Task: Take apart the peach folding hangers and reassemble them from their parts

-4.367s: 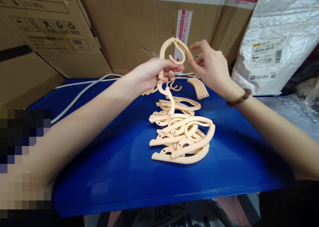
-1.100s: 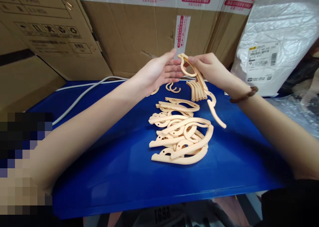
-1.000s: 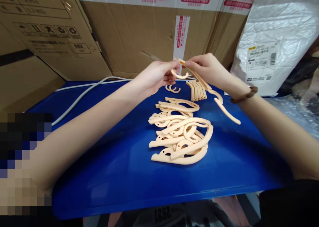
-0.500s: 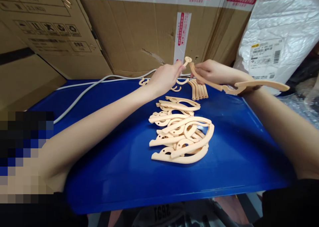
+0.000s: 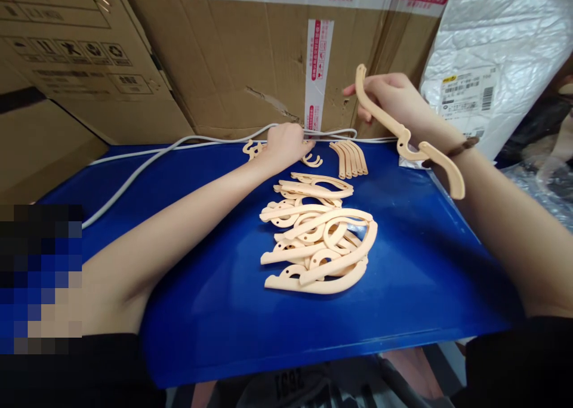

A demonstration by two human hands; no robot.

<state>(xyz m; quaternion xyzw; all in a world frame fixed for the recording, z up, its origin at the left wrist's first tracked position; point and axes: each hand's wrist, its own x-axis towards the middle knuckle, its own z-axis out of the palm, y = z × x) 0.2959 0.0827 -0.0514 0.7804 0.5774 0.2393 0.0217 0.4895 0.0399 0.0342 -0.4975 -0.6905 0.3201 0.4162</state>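
Note:
In my right hand (image 5: 391, 95) is a beige plastic folding hanger (image 5: 380, 117), held near one end. Its two arms are spread out from the curved middle piece, and the far arm hangs over my wrist. My left hand (image 5: 286, 142) is down at the table's back edge among small beige hooks (image 5: 313, 159), fingers curled and their tips mostly hidden, so what they pinch cannot be made out. Closer to me lies a heap of folded beige hangers (image 5: 320, 241). Several loose curved hanger arms (image 5: 350, 159) sit in a row right of the hooks.
The blue table (image 5: 215, 318) is backed by large cardboard boxes (image 5: 224, 68). A white cable (image 5: 179, 142) runs along the back and left side. A white plastic parcel (image 5: 483, 56) stands at the back right, with clear bubble wrap (image 5: 528, 187) beside the table.
My left hand has left the hanger's end, where it held a small hook, and gone down to the hooks on the table. My right hand has lifted the hanger up and to the right.

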